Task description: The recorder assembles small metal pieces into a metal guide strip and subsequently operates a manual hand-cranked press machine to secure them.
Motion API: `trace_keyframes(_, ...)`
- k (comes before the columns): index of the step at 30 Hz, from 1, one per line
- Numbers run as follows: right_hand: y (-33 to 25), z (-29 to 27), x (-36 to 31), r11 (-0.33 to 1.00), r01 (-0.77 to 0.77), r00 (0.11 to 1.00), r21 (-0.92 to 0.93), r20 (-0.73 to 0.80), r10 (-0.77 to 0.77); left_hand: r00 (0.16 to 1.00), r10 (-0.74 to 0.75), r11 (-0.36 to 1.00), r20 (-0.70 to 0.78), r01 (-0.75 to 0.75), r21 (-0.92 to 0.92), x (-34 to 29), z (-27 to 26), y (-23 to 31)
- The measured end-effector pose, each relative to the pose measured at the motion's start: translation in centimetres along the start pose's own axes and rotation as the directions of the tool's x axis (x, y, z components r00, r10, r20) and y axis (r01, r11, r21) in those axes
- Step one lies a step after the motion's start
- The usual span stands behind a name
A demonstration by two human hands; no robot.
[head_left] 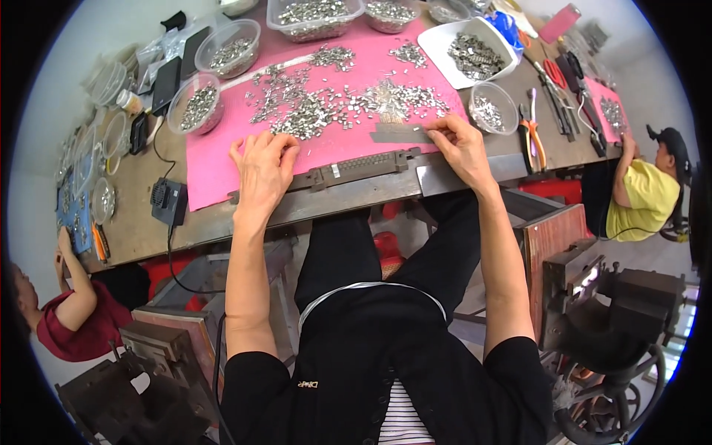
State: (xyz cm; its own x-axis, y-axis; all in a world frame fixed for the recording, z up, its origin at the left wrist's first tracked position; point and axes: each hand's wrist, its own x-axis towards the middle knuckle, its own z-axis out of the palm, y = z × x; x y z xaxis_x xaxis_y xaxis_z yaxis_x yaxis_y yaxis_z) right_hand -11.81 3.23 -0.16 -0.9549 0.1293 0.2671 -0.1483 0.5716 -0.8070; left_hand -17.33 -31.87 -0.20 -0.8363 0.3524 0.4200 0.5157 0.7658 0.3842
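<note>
Over the near edge of a pink mat (215,167), my left hand (265,169) has its fingers bent and drawn together. Whether a small piece is between them I cannot make out. My right hand (461,148) pinches the right end of a flat grey metal strip (397,135) lying on the mat. Between my hands, a long dark metal fixture (360,169) with a row of slots runs along the bench edge; one bright small piece sits towards its left. Beyond it are loose heaps of small silvery metal pieces (311,115), with a tan, finely lined bundle (391,111) among them.
Tubs of metal parts, including a clear tub (199,104) and a white tray (482,55), stand around the mat. Pliers (531,137) lie right; a black corded box (169,202) sits left. Co-workers in yellow (645,196) and dark red (85,319) flank me.
</note>
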Motion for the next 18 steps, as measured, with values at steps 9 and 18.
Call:
trace_keyframes(9, -0.4, 0.9, 0.9, 0.958, 0.173, 0.985, -0.230, 0.019, -0.173, 0.996, -0.023, 0.991, -0.086, 0.011, -0.132, -1.1, 1.4, 3.0)
trace_keyframes(18, -0.2, 1.6, 1.4, 0.926, 0.204, 0.978, -0.318, 0.038, -0.203, 0.997, 0.032, 0.971, -0.076, -0.049, -0.232, -1.9, 2.1, 4.9)
